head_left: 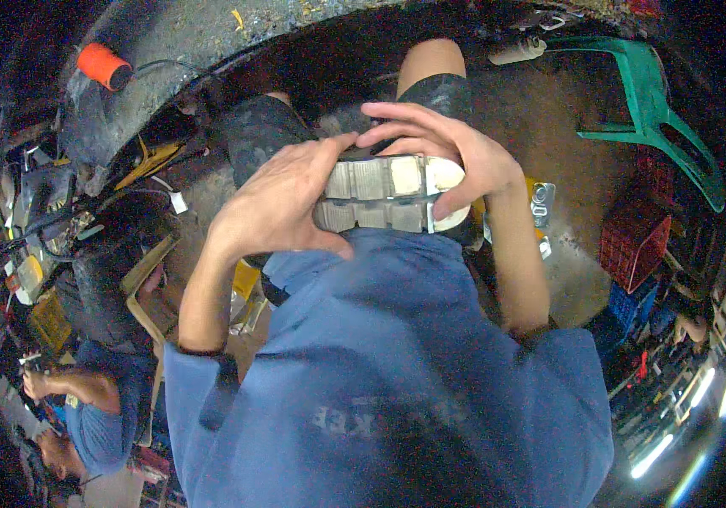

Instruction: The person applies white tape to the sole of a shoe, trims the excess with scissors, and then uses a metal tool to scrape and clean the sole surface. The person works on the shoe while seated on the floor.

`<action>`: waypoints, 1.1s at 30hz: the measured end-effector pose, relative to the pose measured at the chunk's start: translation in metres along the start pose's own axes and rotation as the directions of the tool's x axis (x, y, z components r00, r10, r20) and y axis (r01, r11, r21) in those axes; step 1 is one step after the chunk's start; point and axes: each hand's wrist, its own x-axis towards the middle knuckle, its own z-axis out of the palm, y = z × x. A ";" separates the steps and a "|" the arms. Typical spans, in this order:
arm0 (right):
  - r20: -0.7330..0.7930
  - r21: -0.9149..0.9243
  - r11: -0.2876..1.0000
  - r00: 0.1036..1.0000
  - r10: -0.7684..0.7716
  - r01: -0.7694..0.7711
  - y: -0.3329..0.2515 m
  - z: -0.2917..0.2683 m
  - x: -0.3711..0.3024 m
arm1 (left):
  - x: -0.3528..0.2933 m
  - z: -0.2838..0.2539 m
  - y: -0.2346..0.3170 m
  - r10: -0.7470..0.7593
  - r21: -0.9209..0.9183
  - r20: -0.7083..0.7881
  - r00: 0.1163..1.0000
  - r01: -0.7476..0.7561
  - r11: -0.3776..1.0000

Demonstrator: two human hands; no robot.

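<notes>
In front of my lap is a grey and white ribbed piece (371, 190), made of two side-by-side rows of grooved blocks with a rounded white right end; it looks like a shoe sole. My left hand (283, 199) closes on its left end, thumb below and fingers above. On the right end is my right hand (473, 165), its thumb pressed on the near white part. The right fingers arch over the far side, and where their tips rest is partly hidden. Both hands hold the one piece between them.
A rough grey ledge (202, 38) curves across the far side, with an orange cylinder (105, 68) on it. A green plastic chair (655, 118) stands far right, above a red crate (634, 241) and a blue crate (629, 305). Another person (101, 415) sits at lower left.
</notes>
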 end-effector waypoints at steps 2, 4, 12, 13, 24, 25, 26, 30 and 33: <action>0.021 -0.048 0.999 0.999 0.024 -0.023 0.001 -0.011 0.007 | 0.009 0.005 -0.005 -0.107 -0.017 0.020 0.994 0.107 0.994; 0.031 -0.056 0.995 0.996 0.088 -0.087 -0.006 -0.020 0.007 | 0.013 0.007 -0.004 -0.183 -0.006 0.026 0.983 0.183 0.983; -0.614 -0.308 0.888 0.641 -0.460 0.342 -0.030 0.020 0.005 | 0.014 0.007 0.031 -0.245 -0.252 -0.504 0.828 0.131 0.959; -0.637 -0.228 0.910 0.654 -0.409 0.347 -0.025 0.032 0.010 | 0.017 0.011 0.038 -0.276 -0.276 -0.563 0.779 0.138 0.951; -0.731 -0.173 0.923 0.584 -0.354 0.342 -0.023 0.068 0.032 | 0.000 0.027 0.067 -0.448 -0.637 -0.514 0.731 0.025 0.770; -0.736 -0.163 0.927 0.585 -0.342 0.337 -0.022 0.070 0.032 | 0.000 0.025 0.064 -0.430 -0.603 -0.572 0.699 -0.002 0.798; -0.732 -0.163 0.932 0.593 -0.335 0.325 -0.021 0.072 0.033 | 0.000 0.022 0.061 -0.421 -0.583 -0.614 0.668 -0.025 0.812; -0.737 -0.180 0.944 0.598 -0.315 0.276 -0.021 0.080 0.032 | 0.013 0.016 0.059 -0.425 -0.608 -0.698 0.577 -0.163 0.777; -0.719 -0.237 0.940 0.606 -0.341 0.247 -0.026 0.083 0.031 | 0.024 0.012 0.061 -0.449 -0.639 -0.677 0.583 -0.163 0.752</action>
